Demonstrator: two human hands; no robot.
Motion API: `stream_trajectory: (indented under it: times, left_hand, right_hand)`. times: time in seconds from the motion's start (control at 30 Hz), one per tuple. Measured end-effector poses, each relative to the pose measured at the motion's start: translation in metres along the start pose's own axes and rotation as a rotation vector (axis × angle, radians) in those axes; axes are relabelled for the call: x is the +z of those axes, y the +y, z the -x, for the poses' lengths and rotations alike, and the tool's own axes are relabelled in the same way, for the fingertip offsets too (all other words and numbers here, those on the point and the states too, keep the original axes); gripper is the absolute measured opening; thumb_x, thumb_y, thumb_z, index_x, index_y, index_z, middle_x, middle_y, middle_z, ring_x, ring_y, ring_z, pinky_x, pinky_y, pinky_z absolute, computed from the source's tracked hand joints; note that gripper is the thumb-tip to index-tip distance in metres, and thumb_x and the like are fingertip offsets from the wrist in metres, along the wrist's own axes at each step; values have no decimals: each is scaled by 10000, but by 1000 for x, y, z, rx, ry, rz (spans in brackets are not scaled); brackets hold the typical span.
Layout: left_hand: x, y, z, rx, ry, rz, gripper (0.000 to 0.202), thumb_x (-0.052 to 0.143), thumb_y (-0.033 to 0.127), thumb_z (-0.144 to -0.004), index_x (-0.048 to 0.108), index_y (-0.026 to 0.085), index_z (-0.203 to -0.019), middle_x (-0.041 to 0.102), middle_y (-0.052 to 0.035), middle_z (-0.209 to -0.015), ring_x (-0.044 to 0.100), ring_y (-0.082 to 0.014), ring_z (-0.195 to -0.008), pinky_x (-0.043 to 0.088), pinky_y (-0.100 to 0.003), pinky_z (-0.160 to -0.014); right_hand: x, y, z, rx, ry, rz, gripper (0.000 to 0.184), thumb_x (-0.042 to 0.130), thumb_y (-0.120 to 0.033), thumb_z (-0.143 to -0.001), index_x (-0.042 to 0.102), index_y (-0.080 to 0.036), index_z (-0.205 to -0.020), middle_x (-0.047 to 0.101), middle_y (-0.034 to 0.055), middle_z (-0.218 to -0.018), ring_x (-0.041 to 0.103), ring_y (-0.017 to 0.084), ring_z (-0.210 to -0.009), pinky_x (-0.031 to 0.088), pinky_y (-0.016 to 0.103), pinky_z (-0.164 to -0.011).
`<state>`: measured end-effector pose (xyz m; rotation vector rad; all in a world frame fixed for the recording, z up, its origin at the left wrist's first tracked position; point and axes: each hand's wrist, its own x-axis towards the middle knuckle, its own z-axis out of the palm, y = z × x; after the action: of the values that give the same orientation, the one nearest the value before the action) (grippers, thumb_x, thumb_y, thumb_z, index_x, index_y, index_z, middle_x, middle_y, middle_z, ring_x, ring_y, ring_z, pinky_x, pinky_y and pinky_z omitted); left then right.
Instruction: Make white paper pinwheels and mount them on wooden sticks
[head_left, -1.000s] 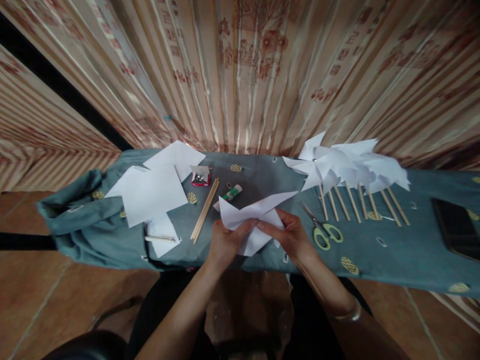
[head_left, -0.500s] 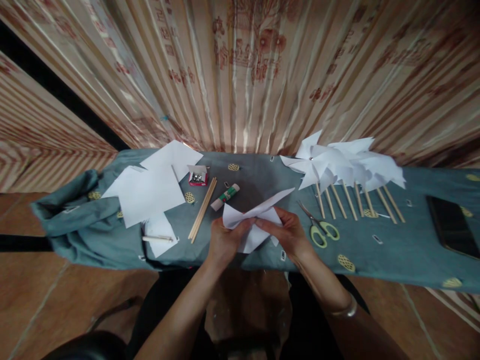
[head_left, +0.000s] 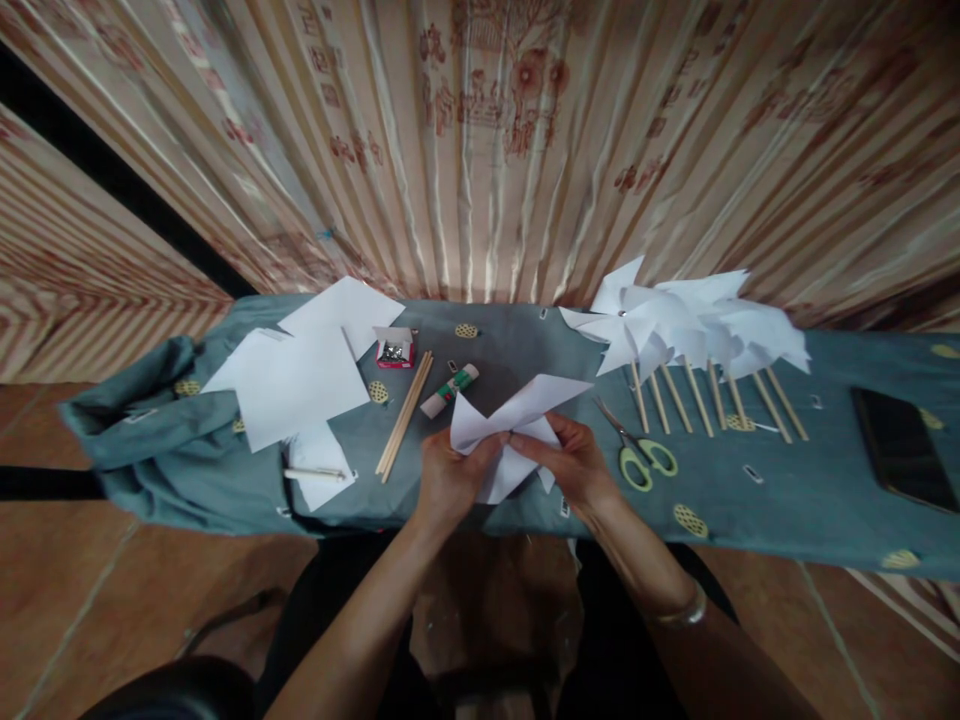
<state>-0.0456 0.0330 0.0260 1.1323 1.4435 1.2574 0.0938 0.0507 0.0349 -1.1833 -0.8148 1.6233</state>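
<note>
Forearms (head_left: 641,565) come up from the bottom edge between dark-clad legs (head_left: 326,625), a shiny bracelet (head_left: 686,612) on the right one. Left hand (head_left: 450,470): fingers curled, thumb on top, pinching a folded white paper (head_left: 536,400). Right hand (head_left: 574,462): same, thumb tip close against the left thumb at the paper's middle; neither hand spread. Paper sits between both hands, over the near edge of the green-grey cloth (head_left: 795,540), corners sticking up and out. Fingers underneath hidden by the paper; whatever is under the thumb tips too small to make out. Right of the right hand, green-handled scissors (head_left: 638,441), blades pointing away. Far right, black phone-like slab (head_left: 904,450), one corner at the frame edge. Left side, small paper piece (head_left: 319,445) partly under larger white sheets (head_left: 300,390), with a thin pale rod (head_left: 315,474) across it; sheet count unclear, they overlap. Loose wooden sticks (head_left: 405,415) bunched left of the left hand, glue stick (head_left: 450,391) lying just beyond that hand. Further back, small red box (head_left: 394,363), white flap up, shiny metal bits (head_left: 392,352) inside, too small to identify. Back right, overlapping white paper pinwheels (head_left: 675,315), their wooden handles (head_left: 697,398) pointing nearer; individual pinwheels hard to separate. Behind everything, pleated patterned curtain (head_left: 495,220), cut off at top.
</note>
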Motion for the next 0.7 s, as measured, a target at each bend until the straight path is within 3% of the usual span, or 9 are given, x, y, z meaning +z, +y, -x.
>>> stream_trajectory:
  times: [0.7]
  left_hand:
    - [-2,-4,0,76,-29,-93,174,687,321,-738,714,149,-724,720,-39,-685,645,-185,-631,512,-265,-548]
  right_hand:
    - [-2,7,1,26,-43,-84,282,868,-281,-513,772,-216,-770,757,0,-747,633,157,-618,495,296,-634]
